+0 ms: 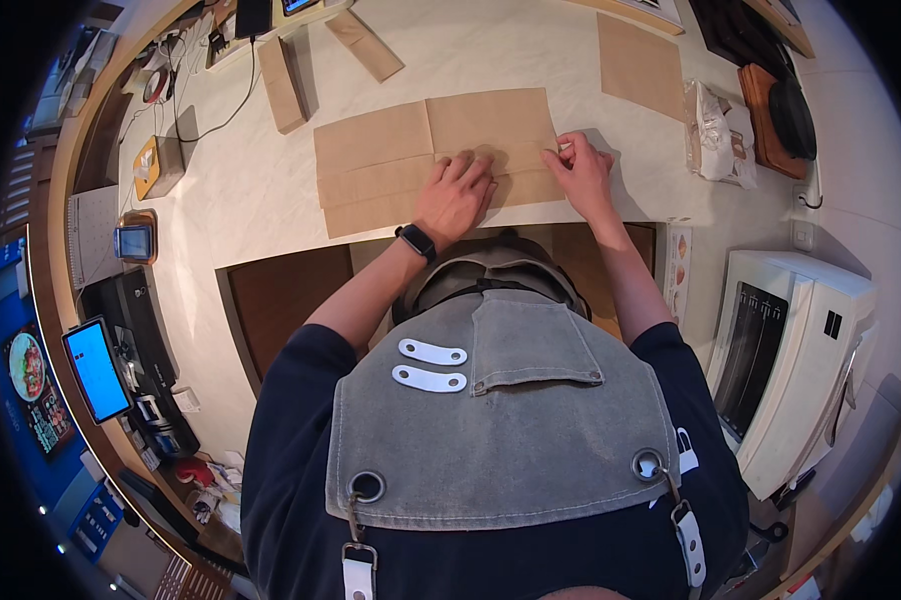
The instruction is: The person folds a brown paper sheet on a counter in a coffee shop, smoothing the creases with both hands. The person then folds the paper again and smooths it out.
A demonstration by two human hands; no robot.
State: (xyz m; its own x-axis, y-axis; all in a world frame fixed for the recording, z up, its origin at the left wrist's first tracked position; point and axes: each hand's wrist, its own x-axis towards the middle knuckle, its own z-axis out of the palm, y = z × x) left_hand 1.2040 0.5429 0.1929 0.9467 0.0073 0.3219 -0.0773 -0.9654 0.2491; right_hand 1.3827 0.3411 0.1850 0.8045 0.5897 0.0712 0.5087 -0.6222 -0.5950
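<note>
A wide piece of brown kraft paper [375, 154] lies before me on the pale counter, close to its front edge. One crease runs up its middle, and lengthwise fold lines cross its lower half. My left hand [458, 191] rests palm down on the paper right of the middle, fingers spread and slightly bent. On that wrist is a black smartwatch [416, 241]. At the paper's right edge, the thumb and fingertips of my right hand [585, 172] pinch the edge by the upper fold line. The exact grip is partly hidden by the fingers.
Two narrow folded brown paper pieces [282, 86] lie beyond, beside a charging cable. A flat brown sheet [640, 66] is at the far right, near a clear plastic packet [719, 135]. A tissue box [158, 169] stands left; a white toaster oven [792, 360] is at right.
</note>
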